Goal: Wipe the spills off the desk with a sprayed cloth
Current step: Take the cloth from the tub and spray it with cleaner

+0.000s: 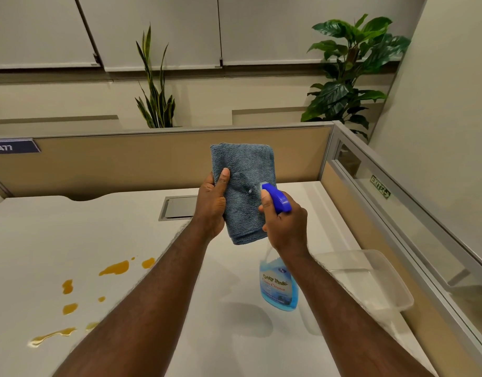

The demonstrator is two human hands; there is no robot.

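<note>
My left hand [211, 205] holds a folded grey-blue cloth [245, 186] upright above the white desk [234, 336]. Just to its right, my right hand [284, 224] grips a spray bottle [279, 289] of blue cleaner by the neck. The bottle's blue nozzle head [278, 198] points at the cloth's face, almost touching it, and a darker wet patch shows on the cloth. Several orange-brown spills [114, 268] lie on the desk at the lower left, below my left forearm.
A clear plastic tub [384, 295] sits at the desk's right edge. A grey cable hatch [177, 208] is set in the desk behind my hands. Tan partition walls [125, 164] close the back and right sides, with plants [346, 77] beyond them.
</note>
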